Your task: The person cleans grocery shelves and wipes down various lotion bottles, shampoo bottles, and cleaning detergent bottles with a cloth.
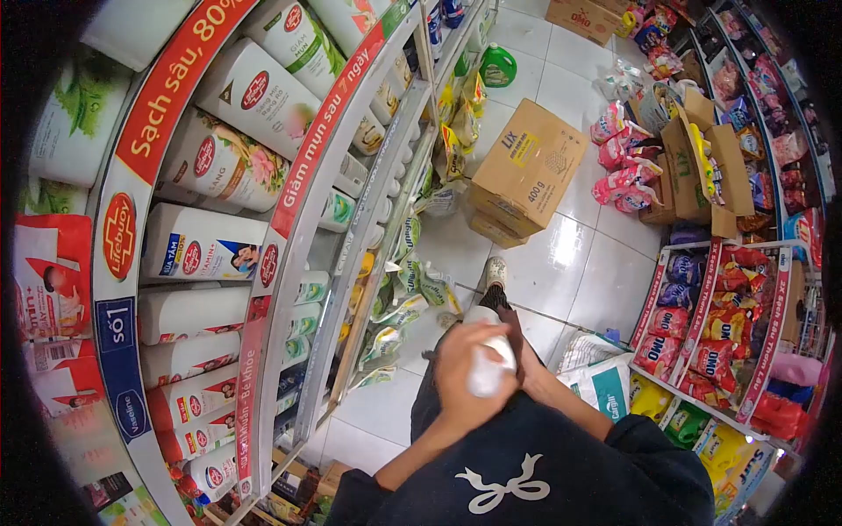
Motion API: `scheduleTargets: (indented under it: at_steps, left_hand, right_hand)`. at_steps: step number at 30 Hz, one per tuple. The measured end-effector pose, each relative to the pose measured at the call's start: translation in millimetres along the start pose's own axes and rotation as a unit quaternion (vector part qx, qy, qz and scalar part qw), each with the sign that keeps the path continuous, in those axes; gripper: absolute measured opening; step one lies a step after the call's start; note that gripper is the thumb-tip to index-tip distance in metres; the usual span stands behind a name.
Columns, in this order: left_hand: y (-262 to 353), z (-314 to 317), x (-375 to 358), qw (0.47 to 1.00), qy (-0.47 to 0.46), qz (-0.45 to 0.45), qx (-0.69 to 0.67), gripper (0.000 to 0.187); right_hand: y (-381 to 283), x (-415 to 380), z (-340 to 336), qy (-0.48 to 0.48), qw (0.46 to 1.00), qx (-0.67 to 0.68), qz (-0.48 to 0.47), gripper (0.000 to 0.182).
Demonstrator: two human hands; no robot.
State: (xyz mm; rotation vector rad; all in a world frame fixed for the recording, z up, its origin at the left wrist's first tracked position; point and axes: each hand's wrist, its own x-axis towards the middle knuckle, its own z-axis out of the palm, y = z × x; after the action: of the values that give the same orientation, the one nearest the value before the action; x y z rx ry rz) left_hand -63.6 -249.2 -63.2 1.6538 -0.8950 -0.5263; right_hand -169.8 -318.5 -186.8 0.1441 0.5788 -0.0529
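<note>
A white bottle is held in front of my dark top, above my legs, its surface smeared by motion. My left hand curls around it from the left, fingers closed across its upper side. On the other side, my right hand is closed against the bottle, its fingers mostly hidden behind it. Left of my hands stands a shelf rack filled with white Lifebuoy bottles, some upright and others showing only their sides.
A LIX carton stands on the tiled floor ahead. Green and white pouches line the lower shelf. To the right are an open carton, pink packs, a rack of OMO bags and a white sack.
</note>
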Motion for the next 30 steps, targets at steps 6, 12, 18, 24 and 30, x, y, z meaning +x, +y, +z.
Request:
scheduleTargets:
  at_steps: [6,12,18,24,30]
  left_hand:
    - [0.5,-0.2,-9.8,0.962,-0.263,0.024,0.063,0.030]
    - [-16.2,-37.5,5.5,0.960,-0.224,-0.057,0.159,0.051]
    - [-107.9,-77.9,8.3,0.942,0.178,-0.283,-0.012,0.040]
    - [-146.4,-121.2,39.3,0.896,0.327,-0.129,0.272,0.041]
    - [-180.0,-122.6,59.0,0.869,0.456,-0.021,0.191,0.033]
  right_hand:
    - [-0.5,-3.8,-38.1,0.079,0.994,-0.081,-0.001,0.056]
    - [2.8,4.2,-34.1,0.168,0.978,-0.121,-0.018,0.062]
    - [-10.6,11.5,-7.5,-0.106,0.986,0.028,0.124,0.038]
    - [-16.1,7.4,-21.0,0.189,0.927,-0.295,-0.134,0.038]
    - [-28.2,-7.2,-9.4,0.207,0.930,-0.248,-0.177,0.033]
